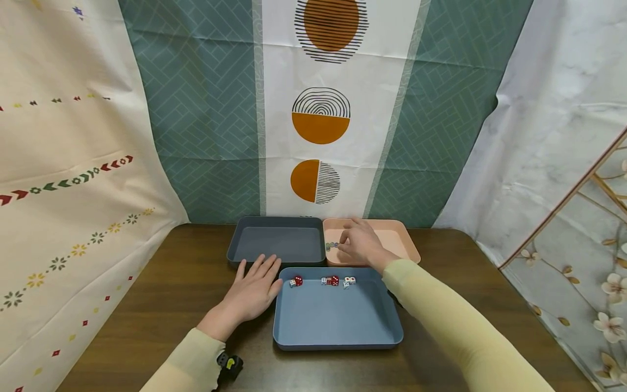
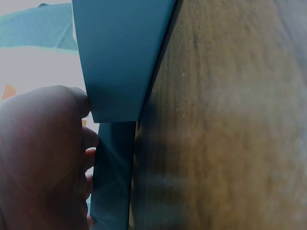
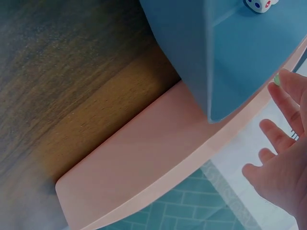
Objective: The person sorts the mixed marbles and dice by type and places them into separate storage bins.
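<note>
While right fingers [image 3: 288, 105] pinch a small green piece [image 3: 277, 80], blue-green dice [image 1: 329, 246] lie just left. Left fingers [image 1: 272, 270] spread, holding nothing.

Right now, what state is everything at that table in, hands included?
Red and white dice: in three clusters
Blue tray: upright, holding those dice
Pink tray: upright, partly hidden
Dark tray: upright, beside the pink one
Small greenish pieces: lying in the pink tray
Light green piece: pinched
Left hand: fingers spread, by the blue tray
Right hand: over the pink tray, pinching that piece
</note>
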The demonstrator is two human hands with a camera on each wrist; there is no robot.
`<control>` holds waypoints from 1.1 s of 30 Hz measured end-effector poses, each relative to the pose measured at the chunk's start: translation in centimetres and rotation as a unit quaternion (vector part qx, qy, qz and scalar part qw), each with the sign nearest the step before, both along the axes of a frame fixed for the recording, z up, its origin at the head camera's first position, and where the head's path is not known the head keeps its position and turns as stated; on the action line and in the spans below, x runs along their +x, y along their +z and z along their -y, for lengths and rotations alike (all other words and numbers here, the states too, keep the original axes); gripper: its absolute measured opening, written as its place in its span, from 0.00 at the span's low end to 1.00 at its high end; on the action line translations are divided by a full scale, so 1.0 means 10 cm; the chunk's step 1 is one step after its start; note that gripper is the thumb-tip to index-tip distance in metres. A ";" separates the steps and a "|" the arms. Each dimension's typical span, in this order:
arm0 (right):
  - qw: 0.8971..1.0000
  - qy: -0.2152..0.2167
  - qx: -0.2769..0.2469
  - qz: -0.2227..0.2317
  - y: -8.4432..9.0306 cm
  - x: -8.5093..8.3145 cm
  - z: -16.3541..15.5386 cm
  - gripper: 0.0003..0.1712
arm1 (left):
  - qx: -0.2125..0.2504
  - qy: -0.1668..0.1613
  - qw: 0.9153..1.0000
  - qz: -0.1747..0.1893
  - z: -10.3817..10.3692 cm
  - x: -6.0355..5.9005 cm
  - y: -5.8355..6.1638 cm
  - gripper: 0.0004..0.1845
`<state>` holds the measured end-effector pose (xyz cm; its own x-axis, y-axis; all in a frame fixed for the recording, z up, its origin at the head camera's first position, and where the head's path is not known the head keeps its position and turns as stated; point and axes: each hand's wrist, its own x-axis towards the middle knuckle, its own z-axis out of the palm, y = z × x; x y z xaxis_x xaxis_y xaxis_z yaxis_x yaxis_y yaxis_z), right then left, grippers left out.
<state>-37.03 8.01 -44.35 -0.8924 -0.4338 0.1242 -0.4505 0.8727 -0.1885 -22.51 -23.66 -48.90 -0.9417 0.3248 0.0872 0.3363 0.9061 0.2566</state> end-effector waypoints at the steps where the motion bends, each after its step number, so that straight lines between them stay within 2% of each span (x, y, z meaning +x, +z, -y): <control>1: 1.000 0.000 0.000 0.001 0.00 0.00 0.01 0.07 | 0.001 0.000 1.000 0.000 0.00 0.00 0.00 0.35; 9: 1.000 0.013 0.012 -0.013 0.03 0.00 0.03 0.06 | 0.004 -0.004 1.000 -0.004 -0.01 0.00 -0.01 0.35; 33: 1.000 0.009 0.016 -0.009 0.00 -0.04 0.05 0.08 | 0.017 -0.005 1.000 -0.012 0.00 -0.02 -0.03 0.34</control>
